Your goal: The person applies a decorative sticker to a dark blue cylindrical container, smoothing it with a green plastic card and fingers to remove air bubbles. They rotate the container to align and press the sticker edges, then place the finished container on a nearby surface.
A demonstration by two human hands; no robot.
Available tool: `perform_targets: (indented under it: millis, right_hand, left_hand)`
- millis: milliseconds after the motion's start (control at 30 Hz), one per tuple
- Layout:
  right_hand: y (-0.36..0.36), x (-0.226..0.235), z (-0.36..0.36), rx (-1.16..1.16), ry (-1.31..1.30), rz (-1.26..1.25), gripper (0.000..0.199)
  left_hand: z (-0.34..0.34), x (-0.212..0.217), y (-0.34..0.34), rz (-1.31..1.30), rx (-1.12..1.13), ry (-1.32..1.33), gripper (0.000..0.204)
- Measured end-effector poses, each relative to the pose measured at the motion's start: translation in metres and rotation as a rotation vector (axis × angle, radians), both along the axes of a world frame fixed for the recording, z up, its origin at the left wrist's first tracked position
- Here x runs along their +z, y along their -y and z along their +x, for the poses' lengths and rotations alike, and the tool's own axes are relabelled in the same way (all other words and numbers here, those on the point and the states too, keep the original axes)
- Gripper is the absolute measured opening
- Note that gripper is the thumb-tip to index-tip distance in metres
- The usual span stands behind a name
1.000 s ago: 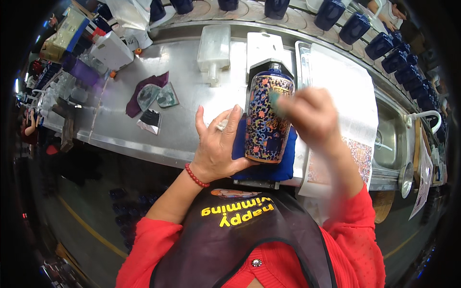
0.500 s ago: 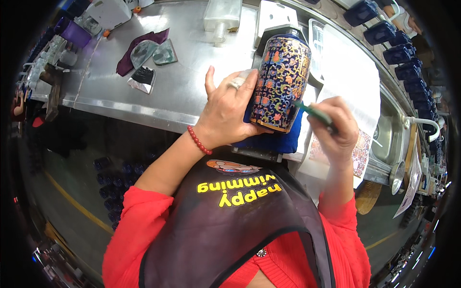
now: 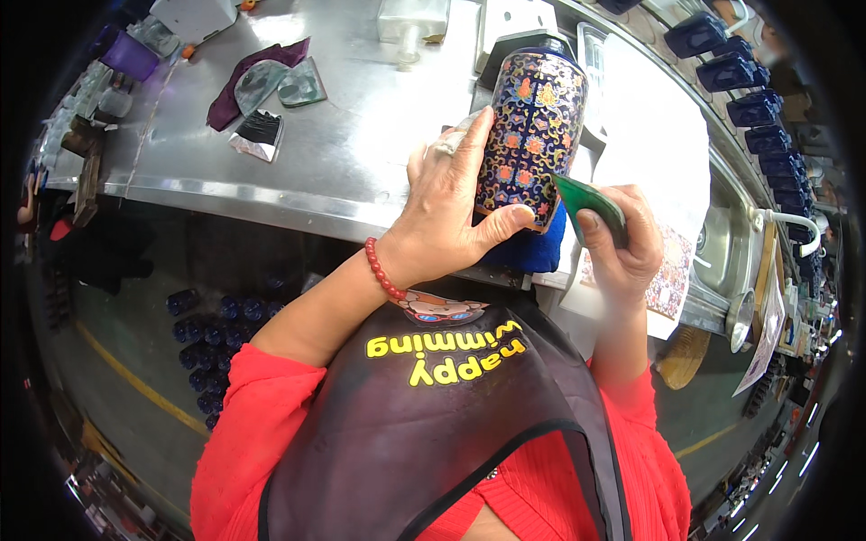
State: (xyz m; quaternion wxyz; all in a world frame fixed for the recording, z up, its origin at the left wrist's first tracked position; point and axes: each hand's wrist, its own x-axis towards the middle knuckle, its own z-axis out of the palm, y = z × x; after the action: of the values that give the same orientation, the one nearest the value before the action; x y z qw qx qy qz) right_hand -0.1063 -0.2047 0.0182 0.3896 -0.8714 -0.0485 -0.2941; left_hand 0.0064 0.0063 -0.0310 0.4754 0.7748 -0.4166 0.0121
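A dark blue bottle point(image 3: 532, 135) with a colourful floral and gold pattern lies with its neck pointing away from me. Along its left side rests my left hand point(image 3: 451, 185), fingers against the wall and thumb across the base end. White wrapping covers one of that hand's fingers. My right hand point(image 3: 624, 236) pinches a green flat scraper point(image 3: 582, 200), whose pointed corner meets the bottle's lower right side. Beneath the base end shows a folded blue cloth point(image 3: 539, 251). Patterned printed sheets point(image 3: 667, 270) lie to the right, partly behind my right hand.
On the metal table point(image 3: 361, 153) lie a purple cloth point(image 3: 233, 106), green-tinted scraper pieces point(image 3: 302, 83) and a clear container point(image 3: 413, 22). White paper point(image 3: 654, 135) covers the right side, beside a sink point(image 3: 719, 236) with a white tap point(image 3: 798, 224). Several blue bottles point(image 3: 767, 140) line the far right.
The bottle has turned about its length, so another part of the pattern faces up. My left thumb now lies across its base end. The scraper shows more of its flat face.
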Motion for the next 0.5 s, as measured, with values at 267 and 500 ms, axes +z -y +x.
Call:
perform_targets:
  millis: [267,500]
  right_hand:
    - [-0.003,0.000,-0.003,-0.053,-0.054,-0.036,0.034]
    - [-0.027,0.003,-0.017,0.048,-0.208,-0.407,0.067]
  left_hand:
    - [0.010,0.002,-0.009,-0.042,-0.137,-0.215,0.103]
    - [0.012,-0.005,-0.021,-0.223,-0.185,-0.554,0.078]
